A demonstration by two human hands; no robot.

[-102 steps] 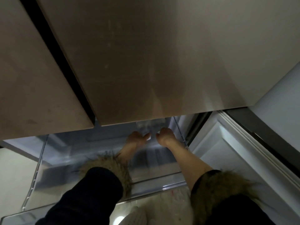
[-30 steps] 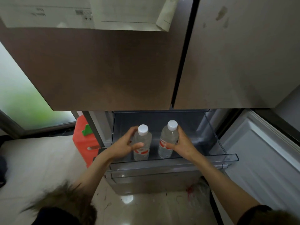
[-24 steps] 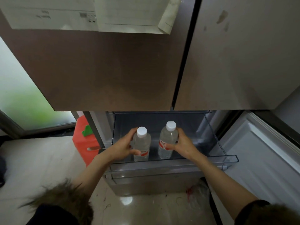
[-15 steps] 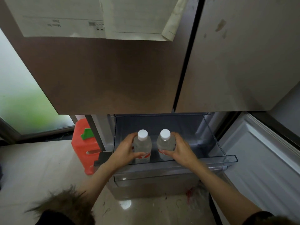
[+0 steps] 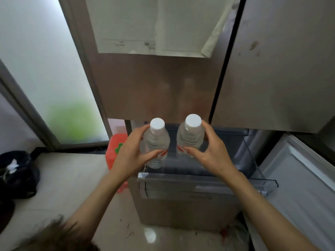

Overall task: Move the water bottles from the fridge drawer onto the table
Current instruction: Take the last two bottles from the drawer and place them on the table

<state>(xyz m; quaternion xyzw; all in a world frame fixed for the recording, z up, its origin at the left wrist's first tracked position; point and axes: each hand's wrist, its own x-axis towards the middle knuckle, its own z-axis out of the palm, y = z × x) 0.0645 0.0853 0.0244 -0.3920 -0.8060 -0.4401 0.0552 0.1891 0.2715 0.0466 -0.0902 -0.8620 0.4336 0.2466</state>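
I stand on a pale glossy floor [image 5: 59, 187] before the brown fridge doors [image 5: 159, 84], papers [image 5: 150, 26] stuck up at 12 o'clock, a frosted glass door [image 5: 45, 73] at 10 o'clock, an orange container [image 5: 116, 149] beside the fridge and the clear fridge drawer [image 5: 204, 180] pulled open below my hands. My left hand [image 5: 132, 153] has its fingers [image 5: 139, 133] curled round the left water bottle [image 5: 155, 142], and my right hand [image 5: 212, 153] wraps the right water bottle [image 5: 190, 136] the same way. Both white-capped bottles stand upright side by side, near each other, over the back of the drawer at 12 o'clock from my wrists; I cannot tell if their bases touch it.
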